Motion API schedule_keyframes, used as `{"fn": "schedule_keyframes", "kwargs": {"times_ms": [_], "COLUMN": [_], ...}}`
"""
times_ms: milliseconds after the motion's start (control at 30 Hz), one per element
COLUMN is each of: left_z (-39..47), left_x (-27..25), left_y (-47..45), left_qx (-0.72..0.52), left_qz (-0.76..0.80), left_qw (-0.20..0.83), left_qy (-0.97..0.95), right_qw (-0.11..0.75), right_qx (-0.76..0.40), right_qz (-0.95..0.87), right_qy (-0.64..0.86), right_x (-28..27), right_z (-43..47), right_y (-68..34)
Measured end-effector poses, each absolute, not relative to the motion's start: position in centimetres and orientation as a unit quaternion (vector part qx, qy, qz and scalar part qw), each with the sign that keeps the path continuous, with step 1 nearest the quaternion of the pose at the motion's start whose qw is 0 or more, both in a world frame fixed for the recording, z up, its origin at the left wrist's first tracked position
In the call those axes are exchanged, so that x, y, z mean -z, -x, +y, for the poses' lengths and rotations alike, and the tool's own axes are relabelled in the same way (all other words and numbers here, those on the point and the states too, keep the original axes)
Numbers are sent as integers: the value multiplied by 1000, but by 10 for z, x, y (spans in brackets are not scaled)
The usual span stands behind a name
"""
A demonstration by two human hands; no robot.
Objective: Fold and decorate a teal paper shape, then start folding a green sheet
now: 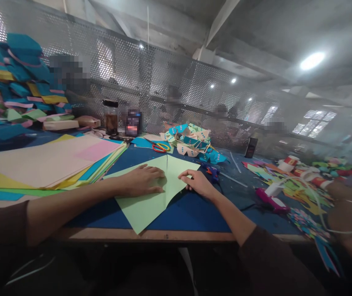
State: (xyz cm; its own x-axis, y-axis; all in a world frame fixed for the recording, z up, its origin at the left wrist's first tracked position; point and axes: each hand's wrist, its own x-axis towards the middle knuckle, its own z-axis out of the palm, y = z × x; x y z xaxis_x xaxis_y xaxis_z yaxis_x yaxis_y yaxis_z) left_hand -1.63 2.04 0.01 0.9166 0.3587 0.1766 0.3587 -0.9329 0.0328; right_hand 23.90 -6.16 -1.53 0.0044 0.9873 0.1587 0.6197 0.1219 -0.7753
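Observation:
A light green sheet of paper (pixel 151 207) lies in front of me on the blue table, with a crease down its middle and its right part lifted a little. Spread flat on the part left of the crease is my left hand (pixel 147 180), fingers apart. My right hand (pixel 196 183) pinches the sheet's right edge between thumb and fingers. Just beyond that hand lies a dark blue glue gun (pixel 210 172). Red and yellow-handled scissors (pixel 160 147) rest behind the sheet.
Stacked coloured paper (pixel 55 158) covers the left side. Behind the scissors is a pile of paper cut-outs (pixel 191 139). A jar (pixel 111 119) and a phone (pixel 133 123) stand at the back. On the right are a pink power strip (pixel 271 200), paper scraps and another person's arm (pixel 348 218).

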Motion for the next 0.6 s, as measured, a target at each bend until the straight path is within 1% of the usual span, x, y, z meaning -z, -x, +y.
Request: {"fn": "schedule_keyframes", "kwargs": {"times_ms": [233,600], "left_z": [20,19], "left_x": [-1,-2], "left_y": [16,15], "left_qx": [72,66], "left_qz": [-189,-193], "left_qw": [-5,-18], "left_qy": [979,979], "right_qw": [395,371], "right_qx": [-207,-199], "right_qz": [-623,-625], "right_qy": [643,658], "right_x": [19,22], "right_z": [-55,-51], "right_y": [-248,-254]}}
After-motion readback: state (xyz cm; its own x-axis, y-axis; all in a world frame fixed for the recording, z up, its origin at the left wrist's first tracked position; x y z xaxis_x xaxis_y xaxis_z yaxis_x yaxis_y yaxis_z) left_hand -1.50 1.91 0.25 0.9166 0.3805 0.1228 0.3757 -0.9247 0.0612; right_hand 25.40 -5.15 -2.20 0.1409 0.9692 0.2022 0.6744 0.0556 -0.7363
